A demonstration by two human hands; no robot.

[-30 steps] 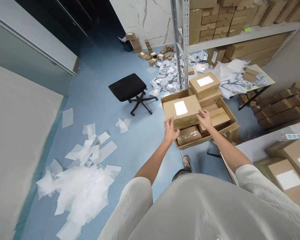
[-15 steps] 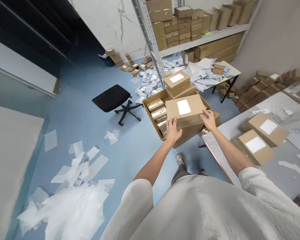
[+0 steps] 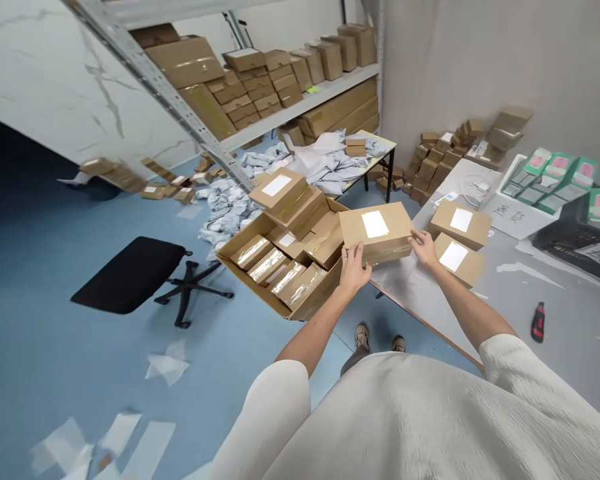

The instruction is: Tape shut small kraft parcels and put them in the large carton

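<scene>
Between my two hands is a brown cardboard box (image 3: 355, 230) with a white label on top and clear tape along its near side. My left hand (image 3: 354, 268) grips its near left corner, and my right hand (image 3: 424, 249) grips its right end. The held box is above the gap between a large open carton (image 3: 310, 308) and the grey table (image 3: 510, 320). Inside the carton are several taped boxes (image 3: 267, 263), with a labelled box (image 3: 280, 190) stacked higher at the back. Two similar labelled boxes (image 3: 460, 223) lie on the table near my right hand.
A black swivel chair (image 3: 130, 273) stands left of the carton. Behind are a metal shelf (image 3: 300, 107) of boxes and a low table (image 3: 387, 148) heaped with grey bags. A red and black cutter (image 3: 538, 323) lies on the grey table. Paper sheets (image 3: 167, 363) litter the floor.
The view has turned to the right. The held box has moved from over the open carton to its right, toward the grey table, still in both hands.
</scene>
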